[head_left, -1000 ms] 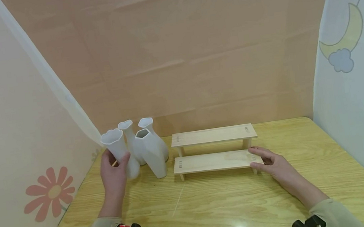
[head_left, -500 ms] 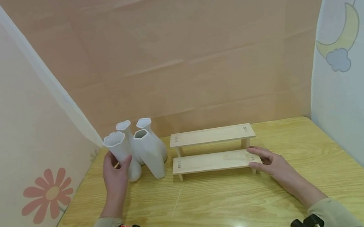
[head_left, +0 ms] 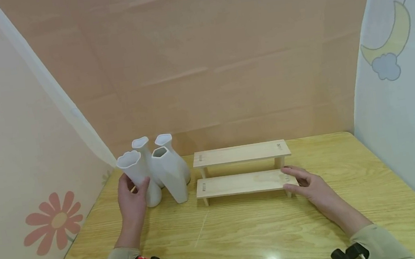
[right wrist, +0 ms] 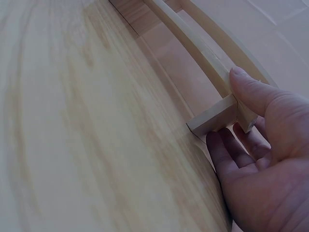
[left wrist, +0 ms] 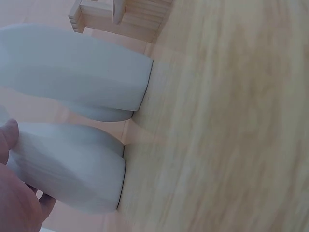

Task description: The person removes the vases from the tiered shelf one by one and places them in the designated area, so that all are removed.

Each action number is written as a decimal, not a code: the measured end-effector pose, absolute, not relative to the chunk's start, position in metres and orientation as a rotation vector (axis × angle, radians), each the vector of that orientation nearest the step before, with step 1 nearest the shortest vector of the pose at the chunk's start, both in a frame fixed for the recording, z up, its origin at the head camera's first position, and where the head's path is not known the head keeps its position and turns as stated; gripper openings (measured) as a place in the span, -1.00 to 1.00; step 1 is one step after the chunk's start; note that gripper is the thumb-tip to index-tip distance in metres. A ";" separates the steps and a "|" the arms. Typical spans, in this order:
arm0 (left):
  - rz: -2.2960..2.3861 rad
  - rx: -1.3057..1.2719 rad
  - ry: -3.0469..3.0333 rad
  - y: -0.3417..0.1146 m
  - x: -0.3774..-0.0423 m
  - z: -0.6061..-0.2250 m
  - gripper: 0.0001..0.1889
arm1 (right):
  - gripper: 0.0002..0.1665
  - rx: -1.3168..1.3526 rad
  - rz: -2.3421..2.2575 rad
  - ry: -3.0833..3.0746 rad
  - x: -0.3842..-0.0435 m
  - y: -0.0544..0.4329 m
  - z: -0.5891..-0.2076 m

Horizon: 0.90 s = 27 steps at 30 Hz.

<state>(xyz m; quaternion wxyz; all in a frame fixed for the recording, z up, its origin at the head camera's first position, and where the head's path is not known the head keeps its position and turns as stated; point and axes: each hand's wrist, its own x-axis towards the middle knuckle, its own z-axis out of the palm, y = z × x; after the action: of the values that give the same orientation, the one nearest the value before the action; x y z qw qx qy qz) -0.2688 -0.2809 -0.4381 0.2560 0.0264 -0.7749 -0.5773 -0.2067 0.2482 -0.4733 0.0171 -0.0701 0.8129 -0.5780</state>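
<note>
My left hand grips a white vase with a scalloped rim, thumb on its right side and fingers round its left. In the left wrist view this vase stands with its base on the table. Just right of it is a faceted white vase, with two narrow-necked vases behind, one on the left and one on the right. My right hand holds the right end of the lower board of a two-tier wooden stand. In the right wrist view, the thumb lies on the board and the fingers are beneath it.
Everything stands on a wood-grain table. A brown backdrop hangs behind it. A pale panel with a flower is on the left, and one with a moon on the right.
The scalloped vase and my left hand have moved slightly right and down, closer to the other vases. My right hand has stayed on the stand. The head view has shifted a little.
</note>
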 end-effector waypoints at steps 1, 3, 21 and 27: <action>-1.564 0.071 -2.103 -0.281 -0.269 -0.438 -0.31 | -0.17 -0.220 -1.793 2.529 -0.207 0.248 -0.473; -1.561 0.067 -2.102 -0.281 -0.269 -0.439 -0.31 | -0.17 -0.222 -1.789 2.534 -0.207 0.248 -0.473; -1.570 0.055 -2.114 -0.282 -0.269 -0.439 -0.31 | -0.17 -0.209 -1.792 2.531 -0.206 0.248 -0.472; -1.577 0.050 -2.127 -0.284 -0.269 -0.439 -0.30 | -0.18 -0.216 -1.800 2.532 -0.205 0.248 -0.472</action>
<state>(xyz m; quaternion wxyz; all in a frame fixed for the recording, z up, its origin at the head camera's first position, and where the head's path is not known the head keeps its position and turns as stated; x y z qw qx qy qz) -0.2690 -0.2836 -0.4393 0.2441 0.0181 -0.7790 -0.5774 -0.2053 0.2481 -0.4722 0.0138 -0.0694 0.8130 -0.5779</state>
